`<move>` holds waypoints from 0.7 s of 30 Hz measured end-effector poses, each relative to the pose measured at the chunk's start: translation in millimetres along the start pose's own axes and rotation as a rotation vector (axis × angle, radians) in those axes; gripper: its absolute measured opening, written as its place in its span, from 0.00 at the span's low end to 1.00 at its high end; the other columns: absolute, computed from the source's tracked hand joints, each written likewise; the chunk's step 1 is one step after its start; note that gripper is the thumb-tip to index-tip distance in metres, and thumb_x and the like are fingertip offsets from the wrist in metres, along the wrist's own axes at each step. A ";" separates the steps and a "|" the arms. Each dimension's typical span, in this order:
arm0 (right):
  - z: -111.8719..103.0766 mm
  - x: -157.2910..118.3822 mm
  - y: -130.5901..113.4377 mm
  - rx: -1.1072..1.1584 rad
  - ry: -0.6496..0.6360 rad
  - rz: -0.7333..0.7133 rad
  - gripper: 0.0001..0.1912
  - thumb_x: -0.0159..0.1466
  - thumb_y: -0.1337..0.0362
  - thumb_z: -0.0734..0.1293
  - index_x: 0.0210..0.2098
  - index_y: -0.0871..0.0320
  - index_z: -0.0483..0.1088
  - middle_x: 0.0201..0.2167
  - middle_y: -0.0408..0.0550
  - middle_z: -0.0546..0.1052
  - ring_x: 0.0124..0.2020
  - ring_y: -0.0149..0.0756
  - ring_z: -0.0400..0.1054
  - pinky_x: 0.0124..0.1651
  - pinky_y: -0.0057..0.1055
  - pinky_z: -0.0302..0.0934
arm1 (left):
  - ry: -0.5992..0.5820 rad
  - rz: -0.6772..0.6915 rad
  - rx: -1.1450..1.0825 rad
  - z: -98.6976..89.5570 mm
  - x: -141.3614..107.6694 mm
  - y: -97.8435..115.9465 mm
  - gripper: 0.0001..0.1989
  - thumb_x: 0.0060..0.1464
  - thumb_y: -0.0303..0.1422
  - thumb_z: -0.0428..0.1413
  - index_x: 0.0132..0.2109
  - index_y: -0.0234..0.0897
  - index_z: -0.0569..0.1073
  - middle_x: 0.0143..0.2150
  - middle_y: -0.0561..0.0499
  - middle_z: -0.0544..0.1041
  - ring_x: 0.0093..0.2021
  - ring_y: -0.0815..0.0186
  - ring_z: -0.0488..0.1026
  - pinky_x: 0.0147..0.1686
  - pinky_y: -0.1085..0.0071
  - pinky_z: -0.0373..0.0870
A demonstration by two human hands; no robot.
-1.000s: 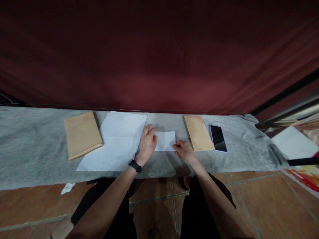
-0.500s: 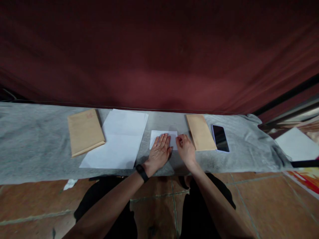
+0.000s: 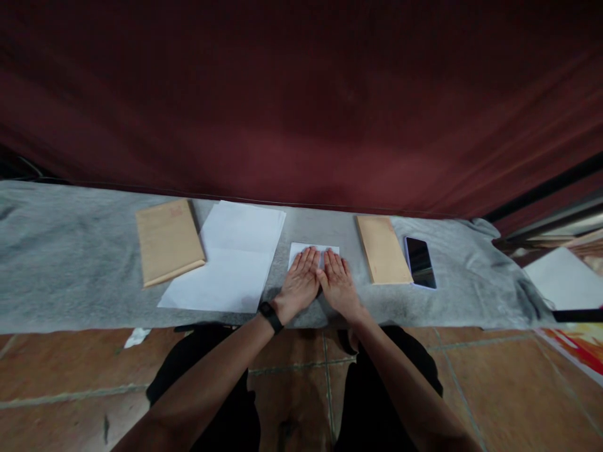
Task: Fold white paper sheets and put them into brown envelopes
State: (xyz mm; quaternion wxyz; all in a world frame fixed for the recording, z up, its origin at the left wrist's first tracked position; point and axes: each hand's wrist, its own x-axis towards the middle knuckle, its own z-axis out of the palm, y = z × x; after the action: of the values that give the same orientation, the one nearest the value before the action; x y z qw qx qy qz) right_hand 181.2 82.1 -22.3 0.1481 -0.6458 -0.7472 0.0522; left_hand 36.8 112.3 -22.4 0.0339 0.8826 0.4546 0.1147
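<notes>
Both palms lie flat, side by side, on a small folded white paper (image 3: 295, 250) on the grey cloth. My left hand (image 3: 300, 279), with a dark band on the wrist, covers the left part of the paper, fingers stretched out. My right hand (image 3: 339, 282) covers the right part, also stretched flat, its thumb touching the left hand. Only the paper's far edge and left corner show; the rest is hidden beneath the hands.
Left of my hands lie large white sheets (image 3: 235, 257), with a thick brown envelope (image 3: 169, 242) overlapping their edge. To the right are a flat brown envelope (image 3: 384, 251) and a phone (image 3: 421, 262). The grey cloth (image 3: 70, 263) covers a narrow surface before a dark red hanging (image 3: 301, 125).
My right hand has opened from curled fingers at the paper's right edge and moved left to lie flat on it. My left hand stays on the paper. The view has shifted slightly.
</notes>
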 end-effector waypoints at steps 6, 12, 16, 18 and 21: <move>0.4 -1.8 11.8 -0.058 0.036 0.009 0.35 0.76 0.51 0.49 0.72 0.72 0.50 0.72 0.65 0.54 0.74 0.49 0.46 0.73 0.49 0.43 | 0.031 -0.132 -0.028 -8.7 -2.4 -16.5 0.29 0.68 0.33 0.40 0.71 0.21 0.55 0.74 0.34 0.53 0.76 0.54 0.45 0.73 0.54 0.48; 1.1 -5.8 24.5 -0.070 0.048 0.027 0.36 0.75 0.49 0.51 0.72 0.71 0.49 0.72 0.66 0.53 0.74 0.51 0.46 0.72 0.50 0.44 | 0.057 -0.202 -0.027 -11.0 -9.8 -25.6 0.30 0.68 0.34 0.40 0.71 0.19 0.54 0.74 0.31 0.54 0.75 0.53 0.47 0.73 0.53 0.47; 0.0 -8.1 28.9 -0.062 0.052 0.030 0.37 0.75 0.49 0.52 0.73 0.70 0.48 0.73 0.65 0.52 0.74 0.52 0.47 0.72 0.52 0.45 | 0.054 -0.230 -0.030 -13.4 -12.5 -26.1 0.31 0.67 0.35 0.41 0.70 0.17 0.55 0.73 0.29 0.54 0.75 0.51 0.48 0.72 0.52 0.48; -0.1 -8.8 29.6 -0.059 0.058 0.028 0.37 0.75 0.49 0.52 0.73 0.70 0.47 0.73 0.65 0.52 0.74 0.52 0.47 0.72 0.51 0.45 | 0.050 -0.241 -0.028 -14.8 -13.2 -25.6 0.31 0.67 0.35 0.42 0.70 0.16 0.55 0.73 0.28 0.54 0.75 0.50 0.48 0.72 0.52 0.48; 0.7 -9.3 29.4 -0.049 0.065 0.028 0.36 0.75 0.49 0.52 0.73 0.68 0.46 0.73 0.64 0.51 0.74 0.51 0.46 0.72 0.52 0.45 | 0.062 -0.266 -0.027 -15.9 -13.7 -23.9 0.32 0.67 0.35 0.43 0.70 0.14 0.55 0.73 0.27 0.53 0.75 0.49 0.47 0.72 0.52 0.47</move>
State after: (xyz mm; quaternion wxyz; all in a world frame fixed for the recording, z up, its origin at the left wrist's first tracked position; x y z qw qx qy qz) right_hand 210.1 77.8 -32.4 0.1556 -0.6608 -0.7341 0.0151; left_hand 6.4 114.5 -13.3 0.0467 0.8101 0.5667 0.1426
